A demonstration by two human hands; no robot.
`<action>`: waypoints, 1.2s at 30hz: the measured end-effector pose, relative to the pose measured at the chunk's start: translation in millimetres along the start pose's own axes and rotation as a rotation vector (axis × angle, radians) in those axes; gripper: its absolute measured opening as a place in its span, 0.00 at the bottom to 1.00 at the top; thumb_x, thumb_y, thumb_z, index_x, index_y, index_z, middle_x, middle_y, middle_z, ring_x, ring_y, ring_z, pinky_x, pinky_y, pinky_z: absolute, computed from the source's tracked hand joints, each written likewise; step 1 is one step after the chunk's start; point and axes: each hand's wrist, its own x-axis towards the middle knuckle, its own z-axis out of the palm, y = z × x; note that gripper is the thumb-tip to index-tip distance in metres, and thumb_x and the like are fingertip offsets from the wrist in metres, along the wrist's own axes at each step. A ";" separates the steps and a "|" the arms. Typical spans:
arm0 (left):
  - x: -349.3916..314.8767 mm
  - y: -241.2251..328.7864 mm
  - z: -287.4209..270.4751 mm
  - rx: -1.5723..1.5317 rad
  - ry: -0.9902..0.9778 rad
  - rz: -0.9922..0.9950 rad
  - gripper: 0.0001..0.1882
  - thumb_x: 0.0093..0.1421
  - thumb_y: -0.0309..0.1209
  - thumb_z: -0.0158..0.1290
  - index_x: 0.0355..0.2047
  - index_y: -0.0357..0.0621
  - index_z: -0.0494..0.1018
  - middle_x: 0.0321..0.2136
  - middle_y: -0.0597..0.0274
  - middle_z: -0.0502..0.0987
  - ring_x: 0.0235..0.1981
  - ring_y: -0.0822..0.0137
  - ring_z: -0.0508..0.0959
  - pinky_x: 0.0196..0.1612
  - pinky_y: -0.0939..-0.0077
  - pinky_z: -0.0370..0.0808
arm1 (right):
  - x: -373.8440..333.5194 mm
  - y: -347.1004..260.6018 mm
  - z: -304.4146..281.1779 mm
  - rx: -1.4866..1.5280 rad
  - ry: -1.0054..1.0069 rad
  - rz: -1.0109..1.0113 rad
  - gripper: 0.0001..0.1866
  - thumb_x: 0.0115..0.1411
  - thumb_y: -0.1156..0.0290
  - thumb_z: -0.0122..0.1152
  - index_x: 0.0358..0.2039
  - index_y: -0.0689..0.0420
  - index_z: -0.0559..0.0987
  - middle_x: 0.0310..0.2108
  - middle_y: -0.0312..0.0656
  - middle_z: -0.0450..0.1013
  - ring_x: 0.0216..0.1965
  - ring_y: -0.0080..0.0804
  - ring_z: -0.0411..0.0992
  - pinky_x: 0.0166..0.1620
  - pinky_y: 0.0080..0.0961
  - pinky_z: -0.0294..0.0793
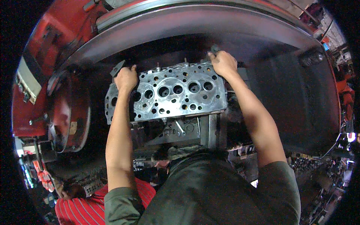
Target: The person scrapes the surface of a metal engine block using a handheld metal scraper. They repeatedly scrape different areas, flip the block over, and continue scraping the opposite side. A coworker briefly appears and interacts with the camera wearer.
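My left hand and right hand sit well apart at the far edge of the holed metal block, which lies between them and toward me. What their fingers close on, I cannot tell. I'd best load both hands evenly, keeping its flat face unscratched.

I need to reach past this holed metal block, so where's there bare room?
The dark panel looks bare right of the right forearm, below the black cylinder; depth unclear. Crowded: just below the metal block, around the thin rod.
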 end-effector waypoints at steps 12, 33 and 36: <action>8.5 -13.2 1.1 -0.067 -0.142 0.069 0.31 0.69 0.55 0.46 0.42 0.36 0.82 0.47 0.36 0.80 0.51 0.38 0.79 0.57 0.45 0.70 | -6.5 0.0 -2.8 -0.048 -0.040 -0.005 0.31 0.67 0.44 0.52 0.31 0.63 0.85 0.36 0.64 0.79 0.43 0.64 0.79 0.48 0.55 0.75; 20.9 -114.4 -22.7 -0.416 -0.221 0.019 0.31 0.66 0.53 0.54 0.55 0.37 0.77 0.53 0.40 0.79 0.57 0.47 0.78 0.59 0.60 0.72 | -16.0 14.1 -0.5 0.063 0.058 -0.013 0.26 0.68 0.46 0.52 0.46 0.57 0.84 0.43 0.59 0.79 0.47 0.60 0.77 0.52 0.51 0.75; 29.2 -117.5 -17.8 -0.414 -0.290 0.041 0.33 0.66 0.55 0.52 0.56 0.36 0.77 0.53 0.39 0.79 0.58 0.47 0.77 0.60 0.61 0.71 | -17.3 11.1 -2.3 0.034 0.067 0.019 0.27 0.67 0.46 0.52 0.48 0.56 0.84 0.45 0.58 0.79 0.49 0.59 0.77 0.53 0.50 0.75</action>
